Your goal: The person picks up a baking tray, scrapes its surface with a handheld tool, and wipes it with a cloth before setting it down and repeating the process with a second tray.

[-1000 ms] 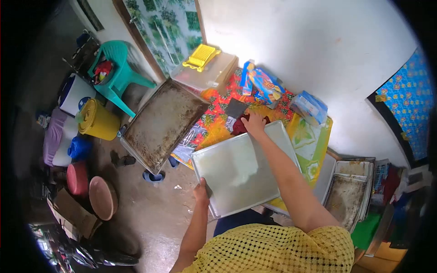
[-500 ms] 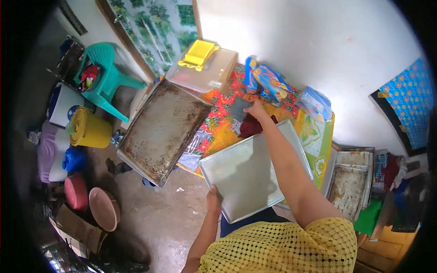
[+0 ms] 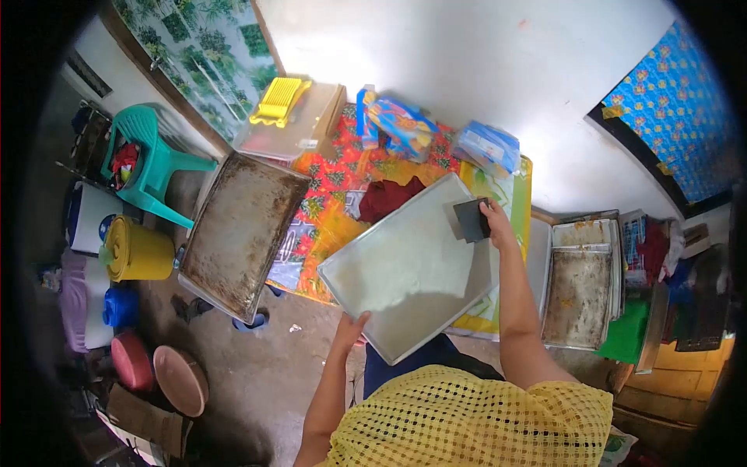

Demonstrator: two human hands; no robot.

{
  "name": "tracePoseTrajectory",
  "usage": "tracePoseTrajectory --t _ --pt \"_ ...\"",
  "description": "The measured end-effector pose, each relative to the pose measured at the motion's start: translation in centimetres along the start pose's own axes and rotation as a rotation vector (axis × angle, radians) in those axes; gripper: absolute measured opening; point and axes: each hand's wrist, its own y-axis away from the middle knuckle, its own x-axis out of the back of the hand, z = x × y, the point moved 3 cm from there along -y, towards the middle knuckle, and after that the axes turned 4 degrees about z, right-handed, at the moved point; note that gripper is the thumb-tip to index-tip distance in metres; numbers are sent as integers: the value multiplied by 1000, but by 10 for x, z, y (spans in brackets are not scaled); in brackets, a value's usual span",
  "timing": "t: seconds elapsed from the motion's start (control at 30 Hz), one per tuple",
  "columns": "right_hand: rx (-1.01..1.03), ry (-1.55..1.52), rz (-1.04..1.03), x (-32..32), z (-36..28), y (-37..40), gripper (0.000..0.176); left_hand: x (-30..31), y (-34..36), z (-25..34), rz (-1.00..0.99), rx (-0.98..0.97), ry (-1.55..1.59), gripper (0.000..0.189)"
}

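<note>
My left hand [image 3: 350,330] grips the near left edge of a shallow metal baking tray [image 3: 405,265], thumb over the rim. Tilted, the tray lies between my body and the table. My right hand [image 3: 499,224] pinches a thin, dark grey square piece [image 3: 471,221], held over the tray's right side. Behind the tray's far edge lies a crumpled dark red cloth [image 3: 389,198] on the flowered tablecloth [image 3: 319,226].
A stained baking tray [image 3: 245,229] rests at the table's left end. Behind it stands a plastic bin [image 3: 311,124] with a yellow rack on top. Blue packages [image 3: 486,148] sit near the wall. More trays [image 3: 580,296] are stacked at right; a green chair [image 3: 148,159] stands left.
My right hand has lifted the dark grey piece from beside the red cloth and brought it right and nearer, over the tray. My left hand still holds the tray; the view has shifted right.
</note>
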Motion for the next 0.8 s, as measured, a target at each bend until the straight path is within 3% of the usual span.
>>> tracePoseTrajectory --t 0.13,0.17,0.27,0.3,0.33,0.43,0.53,0.63,0.73,0.8 --pt "101 445 123 38 8 -19 73 -19 1 4 -102 119 -357 68" --pt "100 528 132 45 10 -21 81 -20 -3 -1 11 32 -401 72" --pt "239 845 -106 25 4 4 100 -18 -7 -9 336 -193 -469 86" --pt "535 954 -58 21 1 3 90 -18 -6 -5 435 -238 -451 92" --pt "477 986 47 27 -1 -5 87 -17 -3 0 537 -283 -430 98" --pt "269 995 289 39 -26 -18 75 -11 -18 -5 422 -469 -293 112" --pt "272 886 383 22 -6 -30 72 -21 19 30 232 -68 -56 117" --pt "496 979 195 -49 24 -1 66 -24 6 12 247 -152 73 116" --pt "856 1016 142 -63 23 19 54 -26 5 9 230 -191 138 113" --pt "527 952 274 -25 3 -14 53 -28 7 10 231 -169 120 114"
